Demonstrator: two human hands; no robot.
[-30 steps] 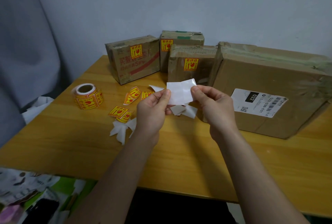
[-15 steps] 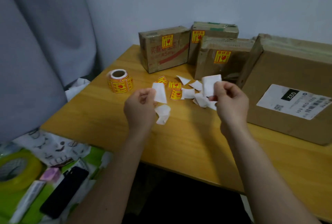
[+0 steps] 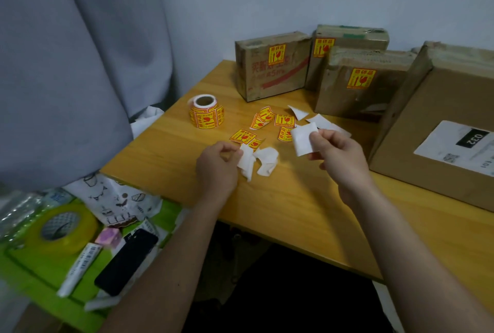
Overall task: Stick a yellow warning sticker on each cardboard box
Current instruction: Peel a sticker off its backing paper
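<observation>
Both hands are up over the table (image 3: 294,215) and each one's pinching paper. Left hand (image 3: 217,163) is closed on a crumpled white backing strip (image 3: 247,160), fingers curled in tight. Right hand (image 3: 338,155) has thumb and fingers clamped on a flat white piece (image 3: 303,139), blank side facing me, so I can't tell for sure that it's the sticker itself, though that's my guess.

What's changed: a second ago I had one single white sheet held between both hands, and now it's split, one bit in each hand, with the hands pulled well apart. Looks like the peel is done, so the left bit is junk and the right bit is ready to go on a box.

Boxes are lined up along the far edge. Three small ones already have yellow stickers: the left box (image 3: 272,65), the back box (image 3: 350,38) behind it, and the middle box (image 3: 363,81). The big box (image 3: 449,108) at the right edge only shows its white shipping label (image 3: 454,143), no yellow one I can see, so that's probably next.

Roll (image 3: 205,111) sits near the left edge, with loose stickers (image 3: 263,119) and more white scraps (image 3: 267,161) scattered mid-table between the roll and boxes. Scraps are piling up, could easily grab the wrong piece.
</observation>
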